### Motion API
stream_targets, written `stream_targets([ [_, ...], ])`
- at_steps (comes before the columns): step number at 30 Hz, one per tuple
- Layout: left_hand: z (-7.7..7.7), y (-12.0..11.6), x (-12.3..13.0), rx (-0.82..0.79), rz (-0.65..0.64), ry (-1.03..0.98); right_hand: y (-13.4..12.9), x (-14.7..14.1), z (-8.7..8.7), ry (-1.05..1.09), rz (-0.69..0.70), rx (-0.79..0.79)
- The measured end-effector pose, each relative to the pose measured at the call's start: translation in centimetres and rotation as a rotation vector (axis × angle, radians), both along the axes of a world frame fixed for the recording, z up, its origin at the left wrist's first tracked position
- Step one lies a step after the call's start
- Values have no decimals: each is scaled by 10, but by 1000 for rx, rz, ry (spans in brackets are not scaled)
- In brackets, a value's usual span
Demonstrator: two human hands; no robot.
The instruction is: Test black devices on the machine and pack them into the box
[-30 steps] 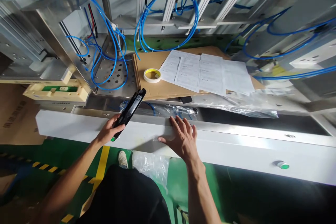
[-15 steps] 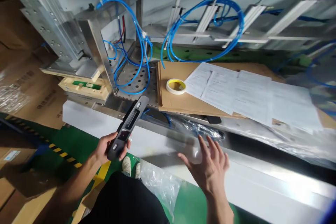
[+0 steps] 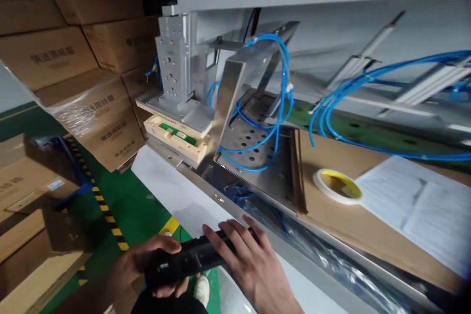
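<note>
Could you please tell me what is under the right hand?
One end of the black device is under the right hand; its middle shows, but the surface directly beneath the hand is hidden.

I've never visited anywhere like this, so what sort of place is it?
Probably a factory workshop: looped blue tubing beside silver metal machinery, stacked brown cardboard boxes, and black-and-yellow floor striping suggest it.

Single head-worn view, facing forward and down, hands (image 3: 253,267) near, stacked boxes (image 3: 55,56) farther
</note>
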State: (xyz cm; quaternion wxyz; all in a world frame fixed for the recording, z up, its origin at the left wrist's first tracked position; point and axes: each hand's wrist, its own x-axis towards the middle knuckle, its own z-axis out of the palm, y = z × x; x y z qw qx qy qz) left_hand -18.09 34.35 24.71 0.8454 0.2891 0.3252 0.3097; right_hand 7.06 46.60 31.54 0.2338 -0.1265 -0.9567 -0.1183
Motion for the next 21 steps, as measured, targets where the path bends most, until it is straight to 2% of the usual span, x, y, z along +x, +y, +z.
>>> stream_targets([
  [2, -2, 12, -38, -88, -34, -79, 15, -23, 2, -26, 38, -49],
  [3, -3, 20, -59, -114, 7, -96, 23, -37, 1, -16, 31, -89],
  [4, -3, 29, -80, -117, 119, -85, 31, -53, -1, 7, 11, -130],
  [8, 2, 66, -164, -7, 796, 145, 66, -125, -9, 107, -220, -207],
  [10, 7, 78, -194, 104, 992, 342, 84, -161, -10, 126, -335, -174],
  [12, 13, 88, -212, 235, 1063, 554, 101, -193, -9, 121, -409, -124],
  [16, 20, 114, -224, 514, 1015, 950, 138, -238, -9, 74, -551, -86],
  [19, 22, 147, -231, 867, 1021, 1184, 167, -252, -12, -1, -659, -129],
  [21, 24, 174, -239, 1101, 1003, 1278, 185, -254, -16, -26, -673, -163],
])
